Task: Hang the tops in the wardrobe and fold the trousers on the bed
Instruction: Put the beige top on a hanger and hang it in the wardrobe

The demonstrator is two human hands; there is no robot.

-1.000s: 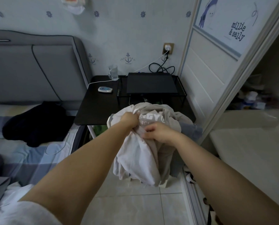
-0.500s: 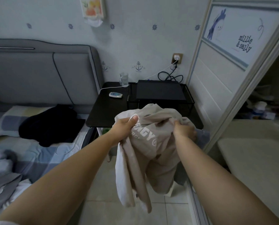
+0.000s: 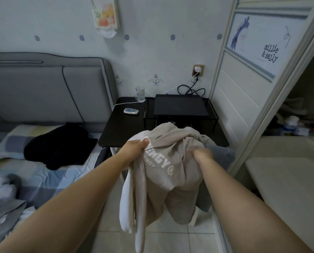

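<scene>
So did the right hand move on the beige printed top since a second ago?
Yes. The right hand slid right, away from the left hand, towards the white wardrobe door, spreading the beige printed top.

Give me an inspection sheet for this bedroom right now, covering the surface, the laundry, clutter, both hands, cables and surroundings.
Surface: bed with checked sheet, at left; tiled floor below.
Job's things: beige garment with white lettering, bunched and held up in the air; black garment lying on the bed; grey fabric at the bed's near edge.
Clutter: glass, small white device and black wire rack on the black side table.
Hands: left hand and right hand both grip the beige garment.
Cables: white cable and black cable at the wall socket.
Surroundings: wardrobe door at right, opening beside it.
</scene>
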